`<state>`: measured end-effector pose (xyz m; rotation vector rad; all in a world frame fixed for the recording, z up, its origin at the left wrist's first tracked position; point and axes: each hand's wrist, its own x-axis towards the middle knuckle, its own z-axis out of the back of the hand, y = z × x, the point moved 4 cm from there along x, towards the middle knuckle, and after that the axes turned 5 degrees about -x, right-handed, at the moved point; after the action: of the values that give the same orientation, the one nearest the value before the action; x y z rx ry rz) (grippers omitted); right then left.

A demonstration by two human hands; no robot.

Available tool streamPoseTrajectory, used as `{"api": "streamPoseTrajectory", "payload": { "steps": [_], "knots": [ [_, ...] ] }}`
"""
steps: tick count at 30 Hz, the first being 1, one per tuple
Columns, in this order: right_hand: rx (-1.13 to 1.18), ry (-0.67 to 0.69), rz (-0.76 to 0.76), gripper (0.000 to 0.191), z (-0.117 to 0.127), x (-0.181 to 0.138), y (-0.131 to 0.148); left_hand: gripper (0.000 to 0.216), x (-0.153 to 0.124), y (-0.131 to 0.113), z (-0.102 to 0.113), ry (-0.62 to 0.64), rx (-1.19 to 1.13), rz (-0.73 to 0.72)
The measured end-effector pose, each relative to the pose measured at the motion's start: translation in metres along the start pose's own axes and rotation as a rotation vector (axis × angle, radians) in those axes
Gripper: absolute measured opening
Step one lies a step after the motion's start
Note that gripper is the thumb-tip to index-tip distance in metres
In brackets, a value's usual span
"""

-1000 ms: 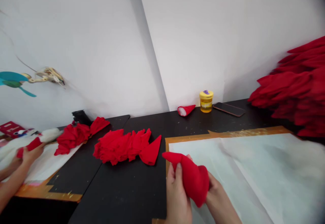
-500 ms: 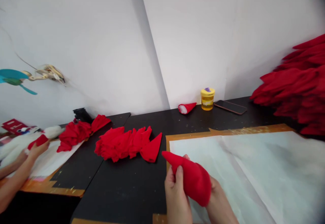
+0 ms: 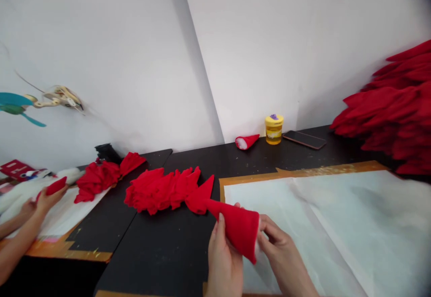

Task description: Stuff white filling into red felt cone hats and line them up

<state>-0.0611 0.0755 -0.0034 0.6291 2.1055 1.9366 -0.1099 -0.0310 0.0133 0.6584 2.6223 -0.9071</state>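
Observation:
A red cloth cone (image 3: 240, 227) lies across my hands, its tip toward the left and its wide end toward the right. My left hand (image 3: 224, 254) holds it from below and the near side, with the thumb laid over the cloth. At the wide end, the fingers and thumb of my right hand (image 3: 278, 245) close on the rim. A little white stuffing (image 3: 257, 242) shows there. How much lies inside the cone is hidden. Just behind the tip, a row of red cloth cones (image 3: 161, 191) overlaps on the black table.
White paper (image 3: 303, 225) taped to the black table (image 3: 168, 252) bears white fluff (image 3: 407, 207) on the right. Behind are a stuffed cone (image 3: 248, 141), a yellow-lidded tub (image 3: 274, 131), a phone (image 3: 305, 139) and a tall red pile (image 3: 397, 108). A co-worker's hands (image 3: 50, 198) hold red cloth at left.
My right hand has come out of the cone and now grips its rim. The cone has shifted slightly left, its wide end turned to the right. The co-worker's red piece has tilted up.

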Motion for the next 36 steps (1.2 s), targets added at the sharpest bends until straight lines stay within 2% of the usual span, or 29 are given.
{"api": "streamPoseTrajectory", "payload": {
  "steps": [5,8,12,16,18,20,22,24,26,30,36],
  "knots": [
    [-0.174,-0.056,0.105,0.018,-0.005,0.000,-0.001,0.052,-0.003,0.006,-0.004,0.138,0.111,-0.026],
    [-0.214,-0.081,0.133,0.021,-0.004,-0.001,0.003,0.050,0.001,0.007,-0.004,0.120,0.213,-0.080],
    [-0.164,-0.041,0.049,0.030,0.002,0.004,-0.001,0.047,0.009,0.000,0.000,0.072,0.228,-0.168],
    [-0.107,0.044,-0.019,0.021,0.005,0.004,-0.007,0.049,0.006,-0.008,0.000,0.144,0.201,-0.119],
    [-0.124,-0.004,-0.020,0.021,0.010,0.001,-0.009,0.052,0.003,-0.010,0.000,0.172,0.176,-0.085],
    [-0.167,-0.130,0.038,0.029,0.019,-0.005,-0.007,0.055,0.002,-0.011,0.001,0.167,0.144,-0.062],
    [-0.199,-0.181,0.115,0.023,0.023,-0.012,-0.004,0.058,0.003,-0.008,0.002,0.144,0.117,-0.052],
    [-0.204,-0.121,0.145,0.017,0.018,-0.016,-0.002,0.063,0.004,-0.003,0.002,0.138,0.125,-0.054],
    [-0.195,-0.036,0.125,0.020,0.009,-0.016,-0.002,0.066,0.002,0.004,0.000,0.145,0.171,-0.087],
    [-0.138,0.026,0.067,0.026,-0.006,-0.013,-0.003,0.068,-0.006,0.011,-0.002,0.158,0.298,-0.187],
    [0.127,0.196,0.059,0.053,-0.009,-0.026,-0.012,0.078,-0.007,0.006,-0.002,0.127,0.284,-0.185]
  ]
}}
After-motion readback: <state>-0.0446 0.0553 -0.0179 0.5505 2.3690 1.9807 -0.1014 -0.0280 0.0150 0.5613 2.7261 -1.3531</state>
